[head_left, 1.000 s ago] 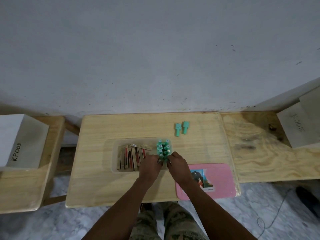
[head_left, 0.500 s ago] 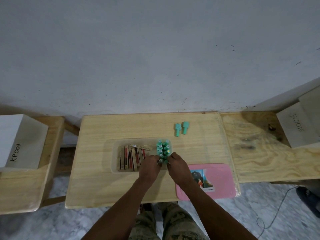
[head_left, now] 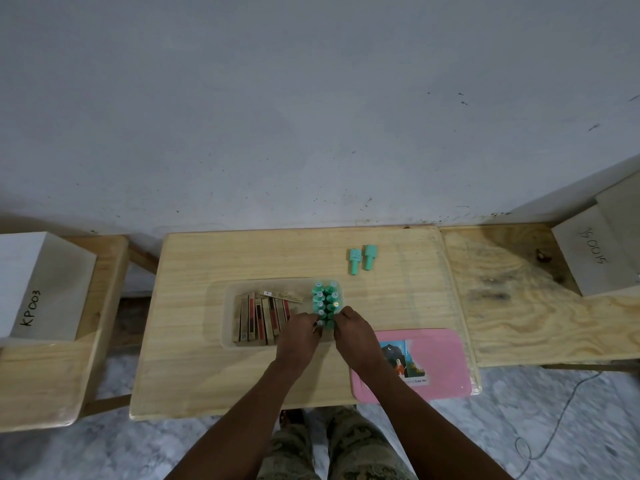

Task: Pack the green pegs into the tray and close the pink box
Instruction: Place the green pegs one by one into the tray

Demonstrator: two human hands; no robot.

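Note:
A clear plastic tray (head_left: 228,306) sits mid-table. Several green pegs (head_left: 325,299) stand upright in two rows at its right end. My left hand (head_left: 299,336) and my right hand (head_left: 353,332) meet at the near end of those rows, fingertips pinching the nearest pegs (head_left: 329,323). Two more green pegs (head_left: 362,259) lie loose on the table beyond the tray to the right. The pink lid (head_left: 436,362) with a picture label lies flat at the table's near right corner, partly under my right forearm.
Several brown and red flat sticks (head_left: 259,317) fill the tray's left part. A white box marked KP003 (head_left: 41,289) stands on the left bench, another white box (head_left: 595,258) on the right bench. A grey wall runs behind the table.
Both hands have stayed at the near end of the peg rows, with only slight finger shifts. The loose pegs and the pink lid have not moved.

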